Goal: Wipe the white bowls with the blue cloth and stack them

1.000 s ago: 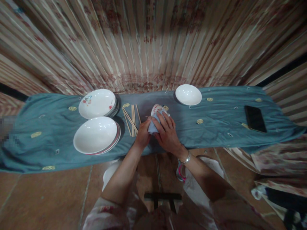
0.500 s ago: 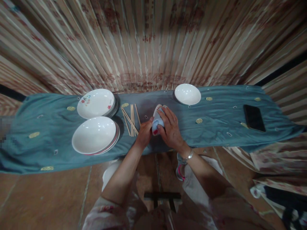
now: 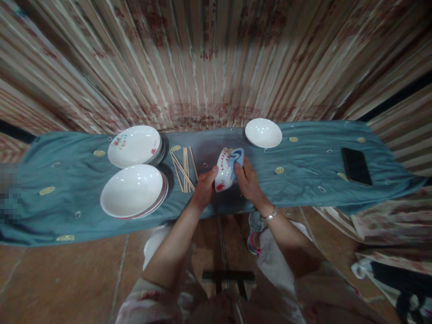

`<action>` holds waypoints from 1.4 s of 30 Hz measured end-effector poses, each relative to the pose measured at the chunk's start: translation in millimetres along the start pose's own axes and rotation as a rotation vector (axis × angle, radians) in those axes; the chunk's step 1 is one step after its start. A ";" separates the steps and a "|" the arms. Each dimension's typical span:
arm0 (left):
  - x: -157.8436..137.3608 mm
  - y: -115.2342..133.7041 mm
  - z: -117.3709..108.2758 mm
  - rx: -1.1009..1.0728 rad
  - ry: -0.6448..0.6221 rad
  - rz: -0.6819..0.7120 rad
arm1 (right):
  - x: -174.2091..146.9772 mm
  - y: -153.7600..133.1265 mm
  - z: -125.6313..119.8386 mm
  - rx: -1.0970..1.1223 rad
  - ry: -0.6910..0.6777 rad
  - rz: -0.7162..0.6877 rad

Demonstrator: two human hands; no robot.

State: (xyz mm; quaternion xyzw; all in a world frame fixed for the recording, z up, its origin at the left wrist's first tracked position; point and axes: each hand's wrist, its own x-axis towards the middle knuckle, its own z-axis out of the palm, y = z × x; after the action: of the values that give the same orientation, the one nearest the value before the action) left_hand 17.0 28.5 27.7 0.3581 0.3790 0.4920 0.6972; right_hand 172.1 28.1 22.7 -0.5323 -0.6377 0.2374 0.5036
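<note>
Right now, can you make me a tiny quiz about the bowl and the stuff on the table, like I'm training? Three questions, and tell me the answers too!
1. What color is the cloth in the right grip?
2. True or false: the left grip is holding the phone.
3. Which lies between the stacked dishes and the patterned bowl?
A) the phone
B) the thin wooden sticks
C) a shoe

Key:
1. Light blue.
2. False.
3. B.

one cloth (image 3: 238,156), two dish stacks (image 3: 135,146) (image 3: 132,190)
</note>
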 end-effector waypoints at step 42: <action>10.9 10.3 -1.8 -0.345 0.211 0.017 | -25.3 11.0 27.8 0.038 -0.012 0.166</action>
State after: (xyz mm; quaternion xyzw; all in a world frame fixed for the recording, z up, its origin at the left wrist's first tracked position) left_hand 13.6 41.8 34.0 0.1830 0.3572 0.5903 0.7003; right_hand 150.1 14.9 -7.0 -0.5723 -0.5899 0.2935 0.4882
